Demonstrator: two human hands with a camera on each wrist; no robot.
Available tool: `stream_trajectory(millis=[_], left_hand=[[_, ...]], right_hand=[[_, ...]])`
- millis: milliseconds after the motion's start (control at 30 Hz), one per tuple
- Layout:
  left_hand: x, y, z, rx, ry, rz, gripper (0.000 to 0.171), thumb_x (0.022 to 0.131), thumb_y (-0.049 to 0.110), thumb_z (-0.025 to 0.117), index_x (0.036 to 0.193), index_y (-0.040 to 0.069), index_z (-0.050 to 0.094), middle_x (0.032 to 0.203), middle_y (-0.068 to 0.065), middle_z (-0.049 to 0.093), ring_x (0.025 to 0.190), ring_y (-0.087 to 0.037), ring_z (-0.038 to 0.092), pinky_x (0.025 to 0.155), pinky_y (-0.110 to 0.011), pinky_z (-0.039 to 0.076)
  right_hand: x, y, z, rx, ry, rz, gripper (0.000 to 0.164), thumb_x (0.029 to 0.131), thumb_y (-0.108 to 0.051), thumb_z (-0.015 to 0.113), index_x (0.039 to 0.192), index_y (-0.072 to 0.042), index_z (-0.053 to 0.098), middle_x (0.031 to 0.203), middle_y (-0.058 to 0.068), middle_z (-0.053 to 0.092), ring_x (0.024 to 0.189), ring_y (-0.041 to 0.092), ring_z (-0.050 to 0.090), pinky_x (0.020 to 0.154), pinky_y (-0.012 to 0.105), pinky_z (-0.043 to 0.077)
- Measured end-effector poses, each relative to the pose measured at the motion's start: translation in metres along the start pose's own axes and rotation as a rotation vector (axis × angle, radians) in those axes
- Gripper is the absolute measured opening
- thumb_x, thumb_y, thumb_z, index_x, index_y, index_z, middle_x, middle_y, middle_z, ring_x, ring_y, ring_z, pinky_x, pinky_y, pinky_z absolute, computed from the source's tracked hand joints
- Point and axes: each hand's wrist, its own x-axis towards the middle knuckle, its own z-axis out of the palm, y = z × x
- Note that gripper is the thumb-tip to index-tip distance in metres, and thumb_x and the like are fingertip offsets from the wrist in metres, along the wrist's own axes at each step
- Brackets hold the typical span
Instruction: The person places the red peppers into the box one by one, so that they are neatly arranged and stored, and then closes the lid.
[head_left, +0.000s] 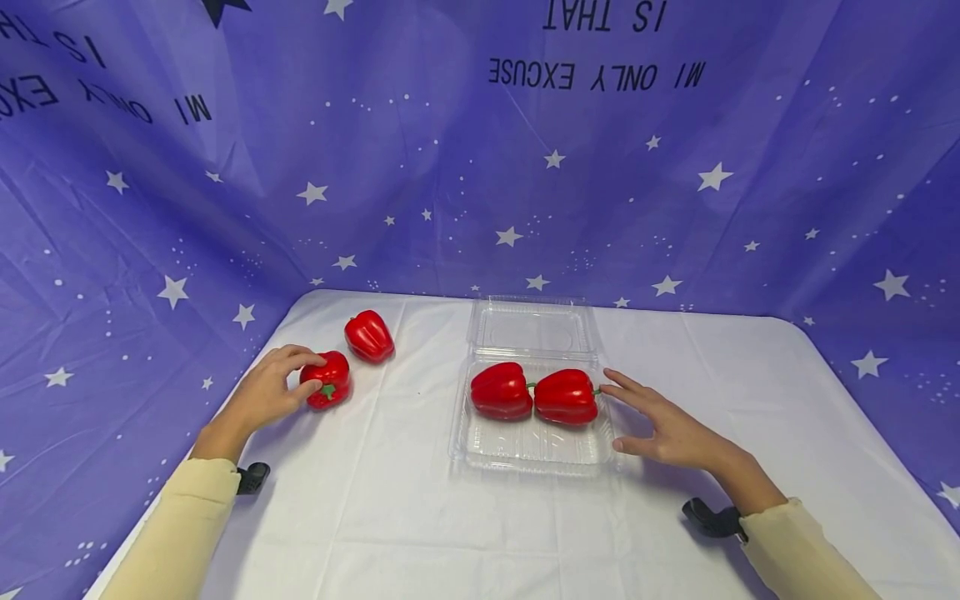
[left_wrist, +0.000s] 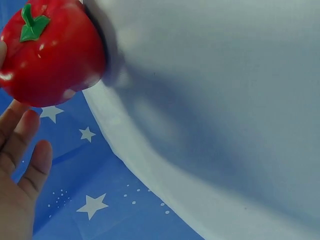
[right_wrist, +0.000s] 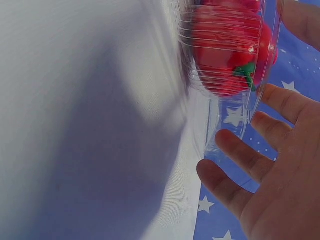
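Note:
My left hand (head_left: 272, 387) holds a red bell pepper (head_left: 330, 385) with a green stem between thumb and fingers at the left of the table. In the left wrist view this bell pepper (left_wrist: 55, 55) fills the upper left corner; whether it is off the cloth I cannot tell. Just behind it lies another red bell pepper (head_left: 370, 337). Two more, a left pepper (head_left: 501, 392) and a right pepper (head_left: 566, 397), lie side by side in a clear plastic clamshell box (head_left: 532, 454). Beside the box's right wall is my right hand (head_left: 667, 429), its fingers spread and holding nothing.
The box's clear lid (head_left: 532, 327) lies folded back toward the rear. A white cloth covers the table (head_left: 390, 517). Behind and along the sides hangs a purple-blue curtain (head_left: 420, 167) with stars and lettering.

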Motion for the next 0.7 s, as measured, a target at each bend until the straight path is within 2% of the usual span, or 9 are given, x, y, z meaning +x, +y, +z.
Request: stream_trajectory(millis=[133, 300, 533, 700], left_hand=[[0.0004, 0.003, -0.0004, 0.025, 0.021, -0.004, 0.03, 0.083, 0.013, 0.076, 0.111, 0.005, 0.071, 0.11, -0.017, 0.063, 0.107, -0.038, 0.057, 0.091, -0.057, 0.048], [0.0021, 0.0052, 0.0014, -0.007, 0.037, 0.009, 0.029, 0.079, 0.014, 0.081, 0.102, 0.001, 0.069, 0.115, -0.018, 0.064, 0.111, -0.039, 0.059, 0.095, -0.057, 0.049], [-0.0005, 0.0065, 0.0002, -0.018, -0.027, -0.011, 0.032, 0.081, 0.013, 0.077, 0.109, 0.001, 0.066, 0.126, -0.021, 0.063, 0.119, -0.042, 0.057, 0.101, -0.059, 0.046], [-0.004, 0.0077, -0.0031, 0.001, -0.074, -0.023, 0.035, 0.082, 0.015, 0.074, 0.114, 0.003, 0.065, 0.128, -0.022, 0.062, 0.12, -0.045, 0.053, 0.102, -0.062, 0.043]], right_hand=[[-0.0007, -0.0002, -0.0001, 0.005, 0.004, -0.008, 0.074, 0.084, -0.033, 0.075, 0.147, -0.009, 0.046, 0.161, 0.019, 0.03, 0.144, 0.05, 0.031, 0.106, 0.078, 0.029], [-0.0007, -0.0001, 0.0, -0.001, 0.006, -0.012, 0.074, 0.085, -0.033, 0.075, 0.148, -0.008, 0.045, 0.161, 0.019, 0.03, 0.144, 0.049, 0.032, 0.106, 0.078, 0.029], [0.0007, 0.0008, 0.0004, 0.017, 0.013, -0.007, 0.081, 0.083, -0.03, 0.077, 0.15, -0.004, 0.039, 0.161, 0.018, 0.029, 0.145, 0.048, 0.03, 0.108, 0.076, 0.028], [0.0006, 0.0045, 0.0006, 0.001, 0.027, -0.023, 0.08, 0.08, -0.029, 0.079, 0.148, -0.004, 0.042, 0.16, 0.018, 0.032, 0.144, 0.047, 0.031, 0.108, 0.075, 0.03]])
